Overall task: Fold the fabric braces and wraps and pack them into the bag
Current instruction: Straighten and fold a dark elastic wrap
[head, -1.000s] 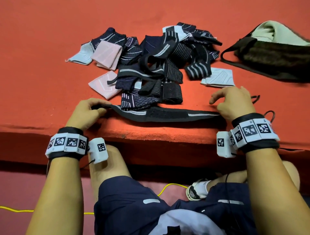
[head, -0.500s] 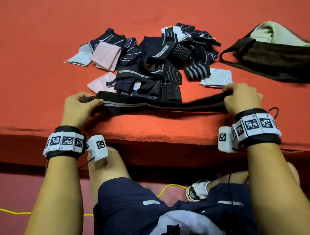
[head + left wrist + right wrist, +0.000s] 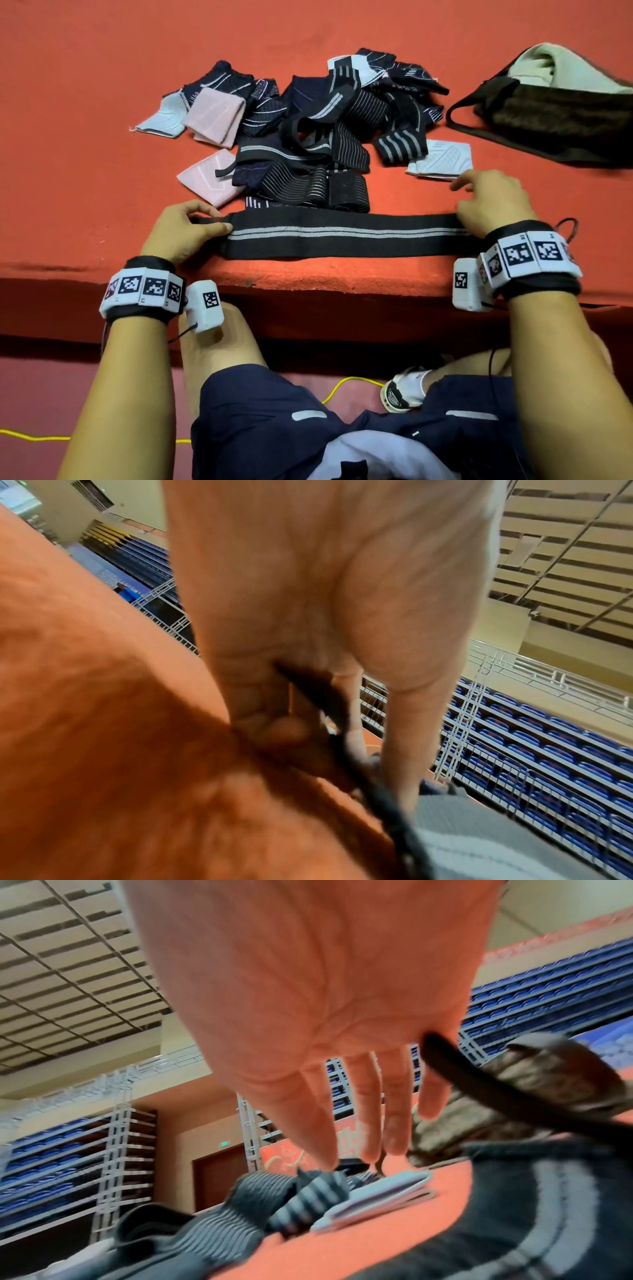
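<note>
**Wrap laid out flat, ready for its first fold**

The red-orange carpeted platform [image 3: 85,144] carries everything: the dark mesh bag [image 3: 561,126] sits at the far right with a pale cloth showing in its mouth, and the heap of unfolded braces and wraps [image 3: 308,137] lies in the middle, well apart from the bag. None of that has shifted.

What has changed is the long black wrap with grey centre stripes [image 3: 342,236]. Half a second ago it was lifted and pulled taut between both hands, narrow and twisted; now it lies flat and full-width along the near edge of the platform, just in front of the heap, stripes up.

The left hand [image 3: 181,229] pinches the wrap's left end between thumb and curled fingers, as the left wrist view confirms. The right hand [image 3: 489,205] has let go of its grip: in the right wrist view its fingers [image 3: 394,1123] are straight and spread, and from the head view it rests over the wrap's right end, holding nothing.

So the straightening looks finished, and folding or rolling this wrap end to end is probably next. Packing appears barely begun, since the heap is large.
</note>
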{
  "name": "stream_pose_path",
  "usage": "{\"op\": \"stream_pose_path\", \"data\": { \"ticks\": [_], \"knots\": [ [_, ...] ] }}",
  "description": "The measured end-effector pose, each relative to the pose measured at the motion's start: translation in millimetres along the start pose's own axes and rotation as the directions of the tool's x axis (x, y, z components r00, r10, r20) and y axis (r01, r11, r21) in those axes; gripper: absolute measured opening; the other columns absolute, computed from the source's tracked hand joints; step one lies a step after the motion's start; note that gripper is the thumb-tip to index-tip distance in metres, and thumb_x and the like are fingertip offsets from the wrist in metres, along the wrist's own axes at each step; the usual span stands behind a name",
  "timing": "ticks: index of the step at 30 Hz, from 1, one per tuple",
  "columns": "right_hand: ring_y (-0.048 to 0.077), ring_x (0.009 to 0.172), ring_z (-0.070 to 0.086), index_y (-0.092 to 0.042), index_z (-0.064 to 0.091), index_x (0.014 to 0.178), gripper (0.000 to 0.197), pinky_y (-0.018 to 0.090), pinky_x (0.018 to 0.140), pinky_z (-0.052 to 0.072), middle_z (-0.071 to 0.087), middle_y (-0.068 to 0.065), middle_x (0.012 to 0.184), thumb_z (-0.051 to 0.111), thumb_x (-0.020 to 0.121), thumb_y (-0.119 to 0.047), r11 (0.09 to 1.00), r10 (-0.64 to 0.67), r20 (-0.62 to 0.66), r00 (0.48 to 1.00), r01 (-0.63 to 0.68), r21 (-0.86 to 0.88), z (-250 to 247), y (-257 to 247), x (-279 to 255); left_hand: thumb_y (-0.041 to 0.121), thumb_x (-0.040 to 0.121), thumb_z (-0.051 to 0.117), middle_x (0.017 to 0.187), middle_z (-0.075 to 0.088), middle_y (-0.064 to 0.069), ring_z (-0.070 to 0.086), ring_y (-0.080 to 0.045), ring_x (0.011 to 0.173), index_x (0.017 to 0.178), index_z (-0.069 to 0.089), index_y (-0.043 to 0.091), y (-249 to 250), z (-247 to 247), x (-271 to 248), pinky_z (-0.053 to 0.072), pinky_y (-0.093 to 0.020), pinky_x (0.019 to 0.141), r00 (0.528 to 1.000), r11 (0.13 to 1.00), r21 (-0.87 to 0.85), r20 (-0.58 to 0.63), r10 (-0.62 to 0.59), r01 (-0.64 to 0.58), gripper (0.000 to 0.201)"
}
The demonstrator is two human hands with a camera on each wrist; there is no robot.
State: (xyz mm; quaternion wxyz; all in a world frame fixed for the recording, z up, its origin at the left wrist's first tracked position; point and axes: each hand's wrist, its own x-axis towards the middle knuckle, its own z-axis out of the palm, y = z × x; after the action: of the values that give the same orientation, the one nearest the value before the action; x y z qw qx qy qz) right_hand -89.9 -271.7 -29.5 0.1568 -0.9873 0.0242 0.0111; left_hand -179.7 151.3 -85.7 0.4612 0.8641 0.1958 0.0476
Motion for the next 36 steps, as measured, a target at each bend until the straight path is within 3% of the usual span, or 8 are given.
{"op": "stream_pose_path", "data": {
  "ticks": [4,7,12,16,22,26,30,36],
  "knots": [
    [0.033,0.112,0.059,-0.025,0.069,0.114,0.031,0.038,0.099,0.047,0.066,0.01,0.119,0.057,0.087,-0.015,0.992,-0.125,0.166,0.978,0.121,0.036,18.8,-19.0,-5.5,0.019,0.076,0.085,0.087,0.076,-0.005,0.069,-0.025,0.084,0.088,0.074,0.022,-5.6,-1.6,5.0,0.054,-0.042,0.086,1.0,0.998,0.061,-0.004,-0.011,0.011,0.016],
    [0.038,0.117,0.053,-0.025,0.065,0.121,0.033,0.042,0.102,0.046,0.059,0.015,0.124,0.062,0.088,-0.024,0.986,-0.147,0.257,0.955,0.163,-0.042,35.0,-26.1,-9.3,0.014,0.079,0.081,0.086,0.077,0.001,0.07,-0.022,0.09,0.085,0.078,0.03,-4.8,-4.3,3.2,0.055,-0.041,0.092,0.998,0.994,0.106,0.06,-0.026,0.02,0.017],
    [0.039,0.127,0.041,-0.028,0.058,0.133,0.042,0.048,0.107,0.038,0.051,0.014,0.133,0.06,0.09,-0.025,0.993,-0.09,0.237,0.967,0.105,-0.049,39.9,-23.3,-13.5,0.017,0.081,0.08,0.092,0.072,0.001,0.067,-0.022,0.099,0.094,0.076,0.031,3.0,1.3,-4.0,0.048,-0.032,0.085,0.999,0.968,0.245,0.039,0.037,-0.046,0.02],
    [0.034,0.135,0.034,-0.034,0.05,0.139,0.047,0.059,0.107,0.029,0.045,0.009,0.14,0.055,0.092,-0.029,0.999,-0.021,0.24,0.971,0.032,-0.04,41.6,-17.1,-19.8,0.045,0.074,0.069,0.12,0.06,0.003,0.051,-0.025,0.122,0.105,0.074,0.037,19.6,17.9,-11.4,0.038,-0.049,0.103,0.975,0.855,0.479,0.004,0.223,-0.197,0.033],
    [0.038,0.139,0.026,-0.031,0.047,0.139,0.05,0.065,0.11,0.021,0.035,0.013,0.148,0.055,0.09,-0.038,0.989,0.145,0.175,0.974,-0.139,-0.044,41.8,-2.4,-28.5,0.07,0.076,0.047,0.137,0.052,0.01,0.043,-0.016,0.132,0.134,0.057,0.039,44.8,76.5,-31.3,0.03,-0.047,0.112,0.897,0.786,0.432,0.234,0.375,-0.442,0.067],
    [0.039,0.141,0.023,-0.027,0.048,0.137,0.05,0.066,0.111,0.022,0.031,0.016,0.15,0.056,0.09,-0.041,0.977,0.213,0.147,0.966,-0.212,-0.024,40.0,9.6,-34.9,0.069,0.073,0.05,0.144,0.042,0.012,0.029,-0.014,0.14,0.138,0.052,0.044,54.3,105.3,-46.2,0.01,-0.046,0.115,0.89,0.74,0.495,0.234,0.391,-0.455,0.071],
    [0.038,0.138,0.026,-0.025,0.05,0.137,0.047,0.06,0.111,0.028,0.034,0.015,0.148,0.057,0.092,-0.034,0.987,0.155,0.132,0.979,-0.16,0.032,38.9,16.7,-36.9,0.076,0.069,0.05,0.15,0.037,0.014,0.023,-0.015,0.141,0.142,0.047,0.044,65.0,116.6,-42.0,0.012,-0.043,0.113,0.867,0.686,0.532,0.335,0.368,-0.496,0.08],
    [0.04,0.132,0.034,-0.024,0.06,0.131,0.04,0.052,0.108,0.029,0.044,0.015,0.141,0.056,0.091,-0.022,0.989,0.135,0.043,0.99,-0.137,0.048,38.8,16.1,-33.3,0.066,0.086,0.058,0.146,0.04,0.016,0.02,-0.018,0.14,0.142,0.048,0.042,70.0,131.4,-42.8,0.009,-0.042,0.114,0.826,0.654,0.505,0.37,0.426,-0.563,0.061]
  ]
}}
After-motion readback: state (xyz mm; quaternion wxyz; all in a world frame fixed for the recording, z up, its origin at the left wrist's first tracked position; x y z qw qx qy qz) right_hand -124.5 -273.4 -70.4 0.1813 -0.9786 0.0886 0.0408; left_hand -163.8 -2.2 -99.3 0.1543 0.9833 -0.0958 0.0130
